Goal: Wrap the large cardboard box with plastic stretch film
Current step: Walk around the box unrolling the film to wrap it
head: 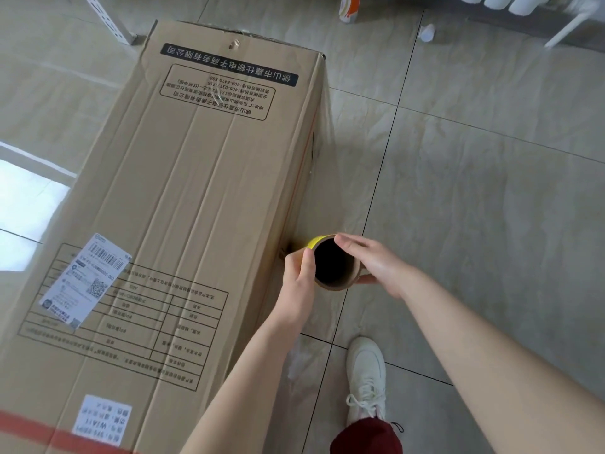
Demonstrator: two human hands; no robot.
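Now my left grip (299, 273) and right grip (376, 263) both clasp the rim of the film roll (334, 283) beside the big box (196, 191) on the floor (491, 191); light, stiff core, I judge, but thin, clingy film.

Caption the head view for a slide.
Left hand and right hand grip the stretch-film roll beside the large cardboard box.

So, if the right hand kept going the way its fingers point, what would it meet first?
The right hand already holds the roll. Straight on past that, it would probably meet the side of the box first, though depth is unclear.
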